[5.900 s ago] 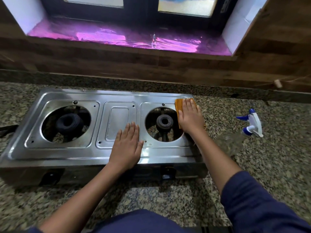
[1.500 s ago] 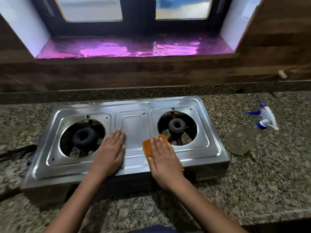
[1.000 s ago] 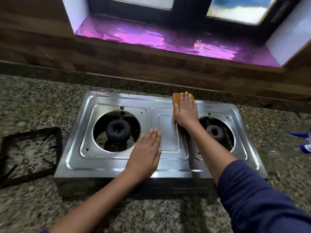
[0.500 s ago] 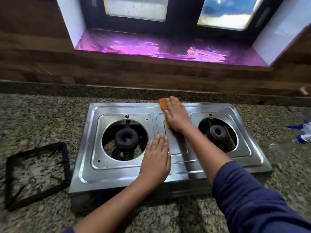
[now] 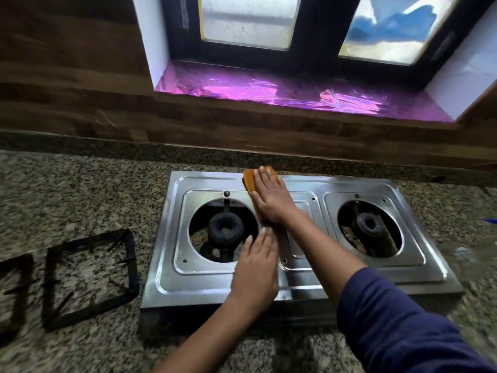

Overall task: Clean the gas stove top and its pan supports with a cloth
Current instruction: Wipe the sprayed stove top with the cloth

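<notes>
The right hand (image 5: 271, 200) is lying flat, fingers straight and together, pressing a folded orange cloth (image 5: 250, 181) onto the far edge of a shiny stainless-steel two-burner gas stove (image 5: 430, 270); the cloth is showing beyond the fingertips and along the thumb side, the rest hidden under the palm. Its forearm is reaching forward and slightly leftward across the stove's middle panel, a navy blue sleeve (image 5: 390, 332) covering the arm from the elbow back. The left hand (image 5: 255, 273) is resting palm-down on the near part of the stove, fingers straight and together, holding nothing, its fingertips lying just short of the right wrist. The two hands are lying apart, neither curling around anything. A dark ring-shaped burner (image 5: 225, 230) is sitting in the round opening just left of both hands, a second burner (image 5: 369, 224) in the opening right of the right forearm. Two black square metal pan supports (image 5: 132, 262) are lying off the stove on the speckled granite surface (image 5: 80, 189), well to the left of the left hand, the farther one cut by the frame edge
</notes>
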A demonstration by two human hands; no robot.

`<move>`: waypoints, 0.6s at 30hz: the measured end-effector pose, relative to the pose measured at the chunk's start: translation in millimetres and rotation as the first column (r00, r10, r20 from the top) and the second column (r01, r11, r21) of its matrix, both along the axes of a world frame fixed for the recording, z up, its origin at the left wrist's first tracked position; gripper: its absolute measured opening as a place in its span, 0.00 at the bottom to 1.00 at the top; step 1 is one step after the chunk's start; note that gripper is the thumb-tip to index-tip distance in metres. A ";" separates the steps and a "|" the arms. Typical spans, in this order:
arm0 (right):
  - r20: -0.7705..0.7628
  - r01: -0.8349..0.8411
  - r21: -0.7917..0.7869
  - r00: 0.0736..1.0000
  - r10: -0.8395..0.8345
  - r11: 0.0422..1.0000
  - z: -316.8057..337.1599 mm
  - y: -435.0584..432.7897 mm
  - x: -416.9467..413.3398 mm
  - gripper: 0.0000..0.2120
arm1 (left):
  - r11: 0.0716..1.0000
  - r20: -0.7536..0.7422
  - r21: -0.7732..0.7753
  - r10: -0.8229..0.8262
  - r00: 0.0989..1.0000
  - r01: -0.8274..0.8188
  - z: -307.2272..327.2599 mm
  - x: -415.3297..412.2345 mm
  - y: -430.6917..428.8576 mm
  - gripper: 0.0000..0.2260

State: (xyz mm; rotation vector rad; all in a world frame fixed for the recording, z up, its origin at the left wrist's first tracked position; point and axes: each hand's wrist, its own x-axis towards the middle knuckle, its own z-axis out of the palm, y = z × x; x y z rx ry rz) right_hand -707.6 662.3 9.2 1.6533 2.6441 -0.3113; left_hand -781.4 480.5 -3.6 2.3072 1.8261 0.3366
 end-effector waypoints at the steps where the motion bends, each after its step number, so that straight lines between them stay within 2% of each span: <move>1: -0.017 -0.003 0.004 1.000 0.003 1.000 -1.3 -5.6 2.4 0.30 | 1.000 -0.004 0.016 0.019 1.000 -0.019 -1.9 -8.7 -4.2 0.27; 6: -0.078 -0.001 0.022 0.997 0.003 1.000 -8.3 -71.0 22.5 0.33 | 0.996 -0.006 0.065 0.056 0.998 -0.056 -9.4 -33.2 -15.1 0.25; 10: -0.087 0.029 0.010 0.996 -0.028 1.000 -8.6 -86.4 28.3 0.29 | 0.996 -0.018 0.080 0.046 0.999 -0.045 -10.8 -31.8 -14.6 0.26; 15: -0.067 0.295 0.046 0.954 -0.291 0.955 -8.0 -52.7 75.1 0.29 | 0.998 -0.007 0.063 -0.027 1.000 0.027 -10.2 -34.4 -14.5 0.25; 18: -0.026 0.369 0.028 0.929 -0.368 0.929 -6.8 -40.4 106.5 0.29 | 0.998 -0.027 0.046 -0.051 0.998 0.053 -12.3 -35.0 -14.8 0.25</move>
